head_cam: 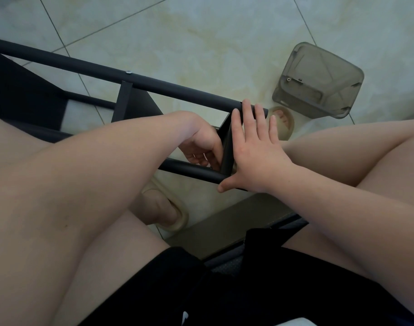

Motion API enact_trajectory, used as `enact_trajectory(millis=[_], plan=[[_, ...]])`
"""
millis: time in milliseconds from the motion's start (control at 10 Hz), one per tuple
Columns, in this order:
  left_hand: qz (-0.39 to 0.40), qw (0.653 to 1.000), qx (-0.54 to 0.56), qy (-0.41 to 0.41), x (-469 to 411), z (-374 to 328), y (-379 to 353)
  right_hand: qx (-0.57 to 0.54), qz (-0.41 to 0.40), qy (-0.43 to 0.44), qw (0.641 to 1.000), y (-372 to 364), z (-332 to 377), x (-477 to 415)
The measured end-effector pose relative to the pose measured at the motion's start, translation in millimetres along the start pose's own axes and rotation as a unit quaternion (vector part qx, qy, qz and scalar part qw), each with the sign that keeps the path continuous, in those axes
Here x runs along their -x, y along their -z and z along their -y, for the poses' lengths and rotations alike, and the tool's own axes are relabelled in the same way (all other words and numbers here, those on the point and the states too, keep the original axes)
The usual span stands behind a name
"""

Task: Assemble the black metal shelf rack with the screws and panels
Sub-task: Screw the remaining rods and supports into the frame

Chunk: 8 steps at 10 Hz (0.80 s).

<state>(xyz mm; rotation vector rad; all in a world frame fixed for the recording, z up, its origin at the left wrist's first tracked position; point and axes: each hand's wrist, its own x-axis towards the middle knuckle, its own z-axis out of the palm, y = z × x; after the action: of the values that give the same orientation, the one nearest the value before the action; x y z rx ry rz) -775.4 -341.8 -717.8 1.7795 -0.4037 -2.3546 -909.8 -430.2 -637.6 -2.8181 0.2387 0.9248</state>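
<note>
Our rack (168,89) lies sideways on the floor (201,31), running from 10 o'clock to centre. Our right hand (255,151) presses flat, fingers straight, on the end panel (227,147). Our left hand (201,147) curls behind it — holding what, we cannot tell. If that press eases, the panel may slip.

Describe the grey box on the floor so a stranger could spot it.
Look at the pale tiled floor beyond the rack's long black bar. Just past the bar's right end sits the box. It alone is smoky, see-through plastic, square with rounded corners, a few tiny parts inside.
</note>
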Motion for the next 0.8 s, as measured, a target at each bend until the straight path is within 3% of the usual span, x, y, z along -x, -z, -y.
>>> enact_trajectory(millis=[800], plan=[[0.025,1.0,0.012,-0.013,0.6,2.7,1.6,0.0,0.003,-0.001,1.0,0.2,0.6,-0.9]])
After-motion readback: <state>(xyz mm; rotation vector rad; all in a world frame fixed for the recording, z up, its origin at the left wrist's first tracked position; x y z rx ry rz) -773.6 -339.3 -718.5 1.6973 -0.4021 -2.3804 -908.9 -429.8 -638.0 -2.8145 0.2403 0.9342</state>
